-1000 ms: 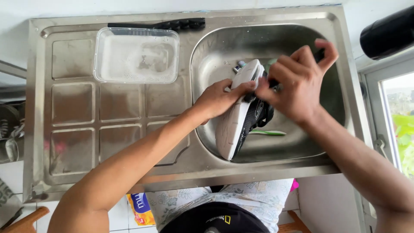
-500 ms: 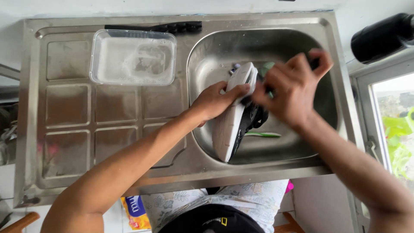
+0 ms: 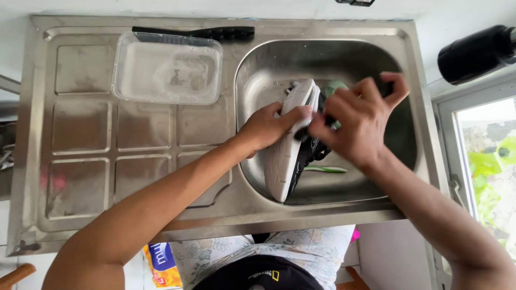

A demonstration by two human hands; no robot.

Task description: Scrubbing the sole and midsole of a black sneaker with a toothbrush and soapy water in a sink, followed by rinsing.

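Observation:
A black shoe with a white sole stands on its side in the steel sink basin. My left hand grips its sole edge from the left. My right hand presses on the shoe's upper from the right, fingers curled around something green that is mostly hidden; I cannot tell what it is. A green-handled toothbrush lies on the basin floor below my right hand.
A clear plastic tub with soapy water sits on the ribbed drainboard. A black brush or comb lies along the back rim. A black cylinder stands at the right, beside a window.
My right hand has shifted slightly over the shoe's upper. The shoe and left hand stay in nearly the same place; the camera view has drifted a little.

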